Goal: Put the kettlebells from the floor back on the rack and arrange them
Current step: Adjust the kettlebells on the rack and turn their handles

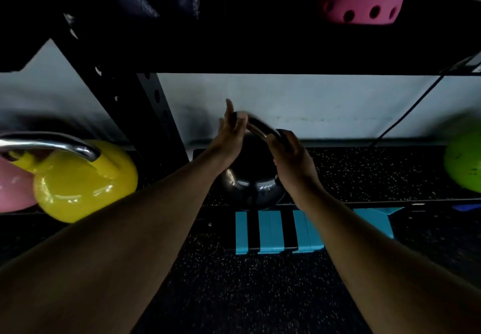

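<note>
Resting upright on the speckled rubber shelf (pixel 364 167), the glossy black kettlebell (pixel 250 185) points its chrome handle up; right hand (pixel 291 156) clasps it, left hand (pixel 231 135) splayed alongside

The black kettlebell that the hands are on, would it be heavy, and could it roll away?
Probably heavy: the black kettlebell looks like solid metal, and both the left hand and right hand are at its handle. Its glossy round body might rock or tip if pushed. The speckled rubber shelf likely keeps it from sliding.
</note>
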The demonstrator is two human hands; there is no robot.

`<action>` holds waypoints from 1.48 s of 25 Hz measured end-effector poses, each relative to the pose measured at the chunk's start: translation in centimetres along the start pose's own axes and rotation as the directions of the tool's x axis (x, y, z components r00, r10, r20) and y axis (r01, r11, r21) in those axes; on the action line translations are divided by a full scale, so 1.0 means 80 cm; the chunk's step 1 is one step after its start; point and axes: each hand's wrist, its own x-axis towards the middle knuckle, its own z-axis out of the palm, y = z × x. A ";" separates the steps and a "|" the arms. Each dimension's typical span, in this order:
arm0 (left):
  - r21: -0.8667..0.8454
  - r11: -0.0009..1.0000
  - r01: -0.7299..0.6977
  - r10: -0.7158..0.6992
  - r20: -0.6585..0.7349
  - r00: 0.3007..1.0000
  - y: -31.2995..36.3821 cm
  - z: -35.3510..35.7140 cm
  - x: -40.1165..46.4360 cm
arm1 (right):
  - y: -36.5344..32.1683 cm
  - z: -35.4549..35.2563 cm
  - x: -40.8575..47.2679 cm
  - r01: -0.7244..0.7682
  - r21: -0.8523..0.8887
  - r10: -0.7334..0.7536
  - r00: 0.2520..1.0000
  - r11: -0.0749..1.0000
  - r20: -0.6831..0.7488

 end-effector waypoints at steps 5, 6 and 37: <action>-0.022 0.998 0.061 -0.062 -0.034 0.997 -0.002 0.014 0.003 | 0.000 0.005 0.007 -0.080 0.272 0.065 0.996 0.959 0.064; -0.019 0.998 0.053 -0.054 -0.028 0.998 -0.002 0.014 0.002 | -0.002 0.008 0.009 -0.107 0.303 0.089 0.994 0.947 0.070; 0.079 0.992 0.093 -0.099 0.066 0.993 -0.002 -0.007 0.043 | -0.018 0.059 -0.011 -0.111 0.367 0.103 0.994 0.924 0.039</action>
